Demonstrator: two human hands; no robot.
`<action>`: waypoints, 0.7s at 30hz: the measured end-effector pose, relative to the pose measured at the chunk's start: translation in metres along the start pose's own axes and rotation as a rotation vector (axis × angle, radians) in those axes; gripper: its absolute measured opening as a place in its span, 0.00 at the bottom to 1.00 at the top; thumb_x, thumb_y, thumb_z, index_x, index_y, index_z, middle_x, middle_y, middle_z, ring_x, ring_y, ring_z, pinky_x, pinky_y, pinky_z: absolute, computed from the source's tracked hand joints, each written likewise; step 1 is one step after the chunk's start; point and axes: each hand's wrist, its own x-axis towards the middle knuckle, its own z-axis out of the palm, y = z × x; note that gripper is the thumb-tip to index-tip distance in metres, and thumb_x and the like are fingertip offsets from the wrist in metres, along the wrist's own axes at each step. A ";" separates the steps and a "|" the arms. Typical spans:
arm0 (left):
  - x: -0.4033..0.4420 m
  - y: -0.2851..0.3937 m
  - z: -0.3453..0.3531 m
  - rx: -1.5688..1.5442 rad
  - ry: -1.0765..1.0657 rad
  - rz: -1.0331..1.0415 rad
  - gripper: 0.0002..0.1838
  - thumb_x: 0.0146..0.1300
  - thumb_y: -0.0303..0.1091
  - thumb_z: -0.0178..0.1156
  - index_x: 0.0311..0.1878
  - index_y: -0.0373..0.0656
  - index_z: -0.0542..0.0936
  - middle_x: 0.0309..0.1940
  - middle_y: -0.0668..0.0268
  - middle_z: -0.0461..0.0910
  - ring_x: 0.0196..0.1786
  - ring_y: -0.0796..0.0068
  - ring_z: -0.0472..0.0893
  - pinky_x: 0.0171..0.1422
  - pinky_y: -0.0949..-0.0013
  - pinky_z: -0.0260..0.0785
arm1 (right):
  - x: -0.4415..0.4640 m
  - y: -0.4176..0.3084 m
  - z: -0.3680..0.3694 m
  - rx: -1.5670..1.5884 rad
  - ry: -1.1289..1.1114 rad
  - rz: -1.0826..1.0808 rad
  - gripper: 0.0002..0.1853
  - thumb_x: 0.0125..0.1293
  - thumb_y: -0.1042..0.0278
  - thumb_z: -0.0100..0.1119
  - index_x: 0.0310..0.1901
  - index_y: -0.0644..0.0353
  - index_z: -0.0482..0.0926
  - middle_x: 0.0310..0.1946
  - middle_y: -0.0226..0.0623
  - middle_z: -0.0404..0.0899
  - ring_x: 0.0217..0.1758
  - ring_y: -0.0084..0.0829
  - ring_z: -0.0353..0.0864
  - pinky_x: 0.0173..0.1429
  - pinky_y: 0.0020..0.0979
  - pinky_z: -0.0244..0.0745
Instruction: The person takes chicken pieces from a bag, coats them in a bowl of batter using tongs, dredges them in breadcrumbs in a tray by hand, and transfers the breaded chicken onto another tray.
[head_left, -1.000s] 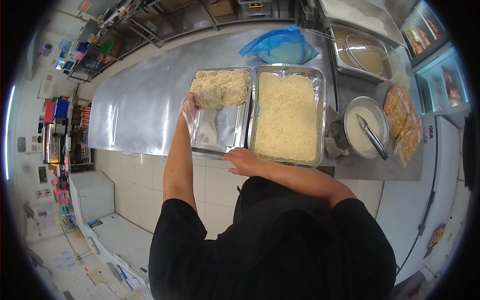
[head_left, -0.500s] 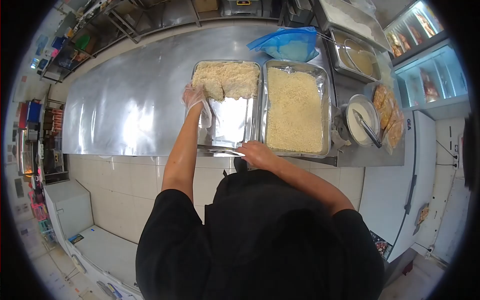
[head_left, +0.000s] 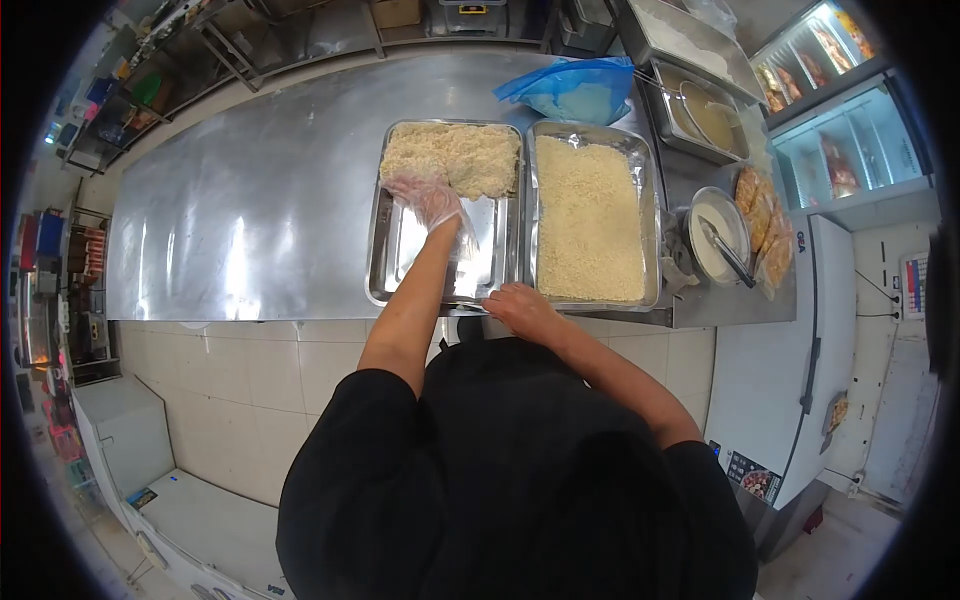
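Lying crosswise along the far edge of the left tray [head_left: 395, 250]: one crumb-coated layer [head_left: 480, 160], long axis side to side, roughly parallel with the front edge of the counter [head_left: 240, 200]. Left tray: steel, oblong, set at that front edge; much of its near floor bare.

Left hand [head_left: 428, 195]: in a see-through plastic glove, the nearer of the two; at the layer's near side, toward its left end. Fingers directed leftward; whether spread or pinching, cannot be told through the plastic. Most of the layer lies beyond this hand and to its right.

Right hand [head_left: 522, 307]: ungloved, palm down at the left tray's near right corner, fingers lying toward the rim; grip unclear. Layer well apart from it, toward the far edge.

Right tray [head_left: 652, 235]: just beside, long axis front to back, holding pale crumbs [head_left: 592, 225]. Blue bag [head_left: 540, 85]: by its far edge.
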 end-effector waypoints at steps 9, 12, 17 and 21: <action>0.019 -0.010 -0.002 0.115 -0.097 -0.012 0.47 0.72 0.58 0.40 0.74 0.24 0.38 0.76 0.37 0.30 0.79 0.42 0.28 0.81 0.51 0.20 | -0.003 -0.003 -0.014 0.093 -0.058 0.066 0.15 0.57 0.72 0.60 0.48 0.58 0.78 0.40 0.39 0.79 0.49 0.41 0.78 0.54 0.40 0.73; -0.001 -0.013 -0.028 -0.084 0.108 0.164 0.42 0.69 0.55 0.49 0.73 0.27 0.54 0.75 0.42 0.50 0.79 0.50 0.48 0.81 0.59 0.37 | -0.021 -0.012 -0.044 0.246 0.261 0.145 0.20 0.59 0.72 0.61 0.55 0.60 0.76 0.48 0.44 0.80 0.56 0.44 0.77 0.60 0.39 0.72; 0.017 0.007 -0.086 -0.218 -0.342 0.149 0.27 0.62 0.49 0.61 0.54 0.34 0.79 0.47 0.47 0.80 0.50 0.54 0.79 0.57 0.63 0.69 | -0.106 0.004 -0.120 0.380 0.435 0.899 0.13 0.65 0.66 0.60 0.45 0.65 0.79 0.43 0.44 0.81 0.48 0.43 0.81 0.56 0.37 0.74; 0.014 0.061 -0.080 -0.010 -0.418 0.227 0.23 0.60 0.52 0.62 0.41 0.39 0.84 0.34 0.47 0.83 0.40 0.49 0.83 0.46 0.56 0.72 | -0.170 0.029 -0.125 0.155 0.546 1.364 0.16 0.66 0.59 0.56 0.45 0.66 0.77 0.41 0.50 0.81 0.46 0.50 0.81 0.51 0.46 0.73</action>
